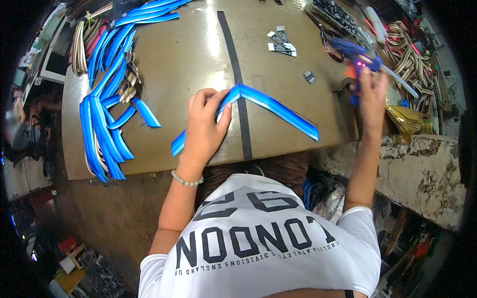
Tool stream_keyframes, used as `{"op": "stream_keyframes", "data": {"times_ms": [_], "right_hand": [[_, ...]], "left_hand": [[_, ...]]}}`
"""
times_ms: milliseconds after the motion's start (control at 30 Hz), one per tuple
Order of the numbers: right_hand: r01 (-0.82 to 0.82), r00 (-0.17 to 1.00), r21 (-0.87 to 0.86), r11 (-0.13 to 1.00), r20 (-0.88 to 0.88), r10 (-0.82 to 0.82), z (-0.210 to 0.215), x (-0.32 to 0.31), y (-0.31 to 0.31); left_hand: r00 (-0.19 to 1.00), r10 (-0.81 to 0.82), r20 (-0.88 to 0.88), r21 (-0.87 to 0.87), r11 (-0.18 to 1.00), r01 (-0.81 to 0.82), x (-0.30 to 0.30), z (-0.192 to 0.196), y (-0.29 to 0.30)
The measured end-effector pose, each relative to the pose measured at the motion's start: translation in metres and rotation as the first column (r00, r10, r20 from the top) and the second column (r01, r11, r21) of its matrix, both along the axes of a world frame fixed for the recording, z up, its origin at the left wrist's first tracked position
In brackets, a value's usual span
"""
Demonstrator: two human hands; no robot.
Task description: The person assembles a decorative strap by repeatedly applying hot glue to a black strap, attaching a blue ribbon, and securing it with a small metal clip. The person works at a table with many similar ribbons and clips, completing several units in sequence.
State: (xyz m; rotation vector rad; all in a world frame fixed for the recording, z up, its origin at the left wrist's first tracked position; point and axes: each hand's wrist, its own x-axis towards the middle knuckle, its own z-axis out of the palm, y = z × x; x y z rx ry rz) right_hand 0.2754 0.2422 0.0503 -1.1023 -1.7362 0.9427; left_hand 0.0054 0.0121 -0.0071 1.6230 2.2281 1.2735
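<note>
A blue webbing strap [280, 113] is bent into an upside-down V on the brown table [169, 64]. Near its peak, the fingers and thumb of my left hand [203, 121] close on the left leg. The peak lies over a long black strip [230, 52] running down the table. Off to the right, my right hand [373, 97] grips a blue glue gun [358, 60], blurred by motion, with a pale glue stick [403, 83] apparently sticking out of its back. The gun is apart from the strap.
Many blue straps [107, 111] hang over the table's left side. Small black-and-white labels [283, 44] and a single dark label [309, 76] lie right of the strip. Scissors [319, 26], striped beige straps [405, 57] and gold plastic [408, 121] are at the right.
</note>
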Motion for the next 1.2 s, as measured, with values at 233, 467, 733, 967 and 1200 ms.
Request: {"op": "stream_keyframes", "data": {"times_ms": [233,467,733,967,1200], "right_hand": [[-0.529,0.828,0.007,0.848,0.222,0.515,0.005,-0.093,-0.049],[-0.513,0.648,-0.135,0.847,0.587,0.486,0.012,-0.105,-0.048],[-0.586,0.676,-0.038,0.809,0.526,0.515,0.01,-0.094,-0.061],[-0.755,0.565,-0.109,0.646,0.392,0.726,0.022,-0.062,-0.078],[0.425,0.868,0.296,0.856,0.136,-0.478,-0.021,0.059,0.009]], "left_hand": [[1.0,-0.011,0.004,0.026,1.0,0.011,-0.002,-0.002,0.0],[1.0,-0.006,-0.025,0.045,0.999,0.007,-0.002,-0.003,0.001],[0.999,-0.007,-0.038,0.049,0.999,0.009,-0.002,-0.003,0.001],[0.999,0.003,-0.039,0.033,0.999,-0.002,-0.001,-0.004,0.001],[0.999,-0.009,-0.038,0.003,1.0,0.009,0.0,-0.002,-0.001]]}}
